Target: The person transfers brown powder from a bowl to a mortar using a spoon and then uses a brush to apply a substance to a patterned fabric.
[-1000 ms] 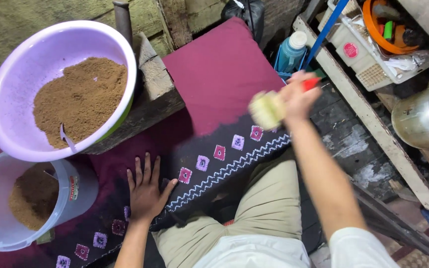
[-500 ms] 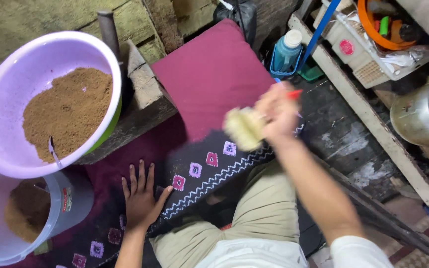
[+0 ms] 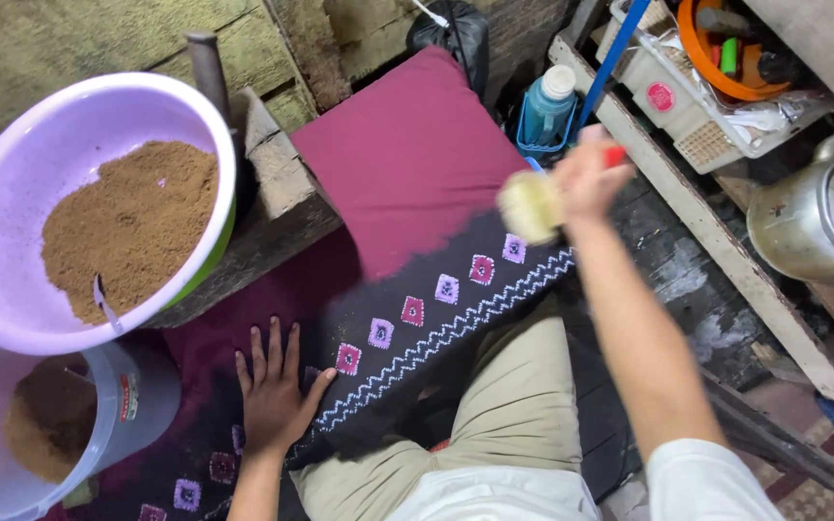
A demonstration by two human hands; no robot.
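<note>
While the right hand [image 3: 586, 178] is closed around the red handle of a pale-bristled brush [image 3: 530, 205], it holds the brush raised above the far end of the dark patterned cloth [image 3: 436, 318], near where that cloth meets the maroon cushion [image 3: 403, 159]; the brush head is blurred, so I cannot tell whether the bristles touch the fabric. The left hand [image 3: 274, 400] lies flat with fingers spread, pressing down the near part of the cloth and holding nothing. Judging from how things lie, the brushing looks to be in mid-course: the cloth around the pink squares and white zigzag shows no obvious powder, though the picture is too coarse to say it is clean. Well to the left, the lilac basin [image 3: 12, 289] holds brown powder with a small scoop in it, and the pale bucket [image 3: 142, 405] below it holds more
</note>
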